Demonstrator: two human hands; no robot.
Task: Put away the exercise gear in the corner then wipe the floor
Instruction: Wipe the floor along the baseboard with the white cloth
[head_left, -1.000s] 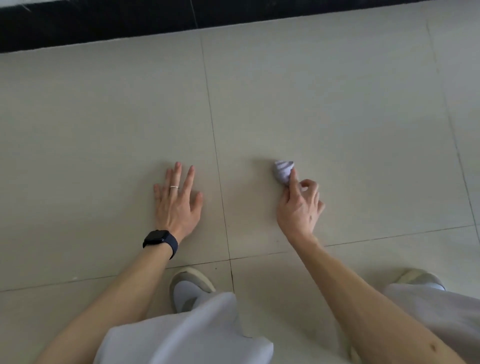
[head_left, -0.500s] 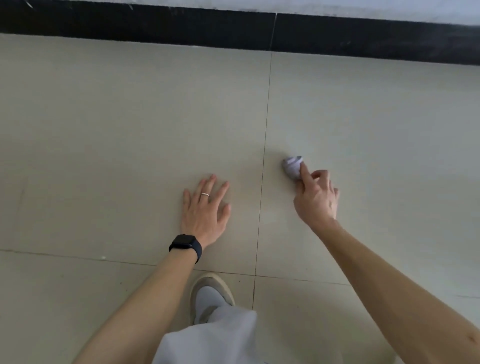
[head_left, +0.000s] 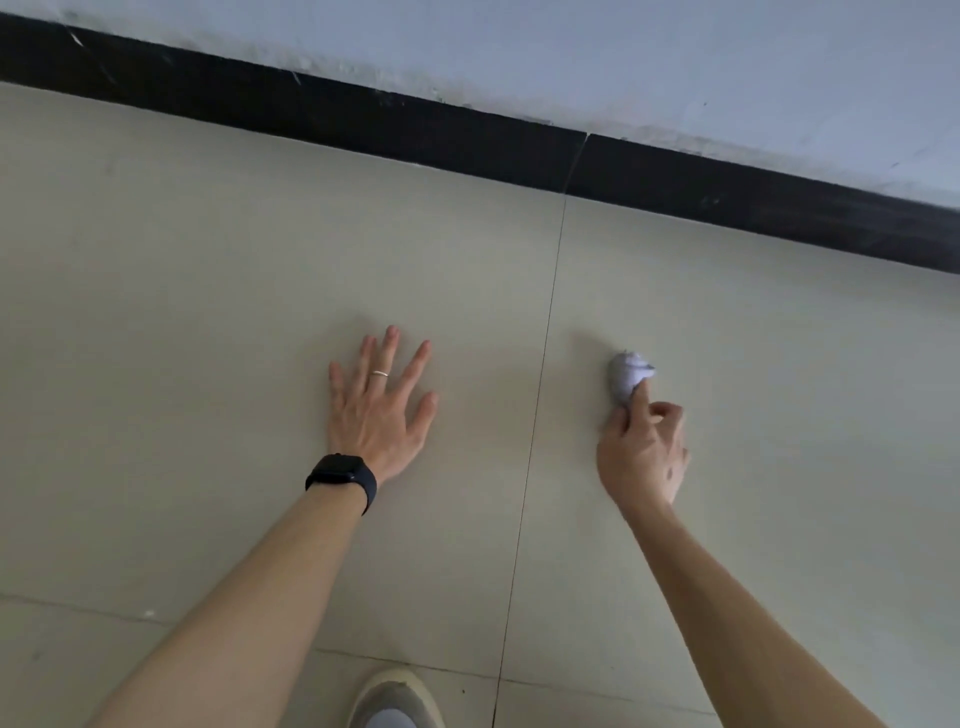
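Pale lilac and crumpled, the wad (head_left: 627, 375) looks soft, light and easily squashed. It lies on the floor (head_left: 208, 270), pinched at its near end by the right hand (head_left: 644, 457) fingers. The left hand (head_left: 382, 413) rests flat, fingers spread. Pressing down on its middle should stop it slipping.

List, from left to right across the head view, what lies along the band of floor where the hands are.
left hand, spread flat on the floor → grout line between tiles → right hand, pinching a crumpled wipe against the floor (the two overlap, so they count as one stop).
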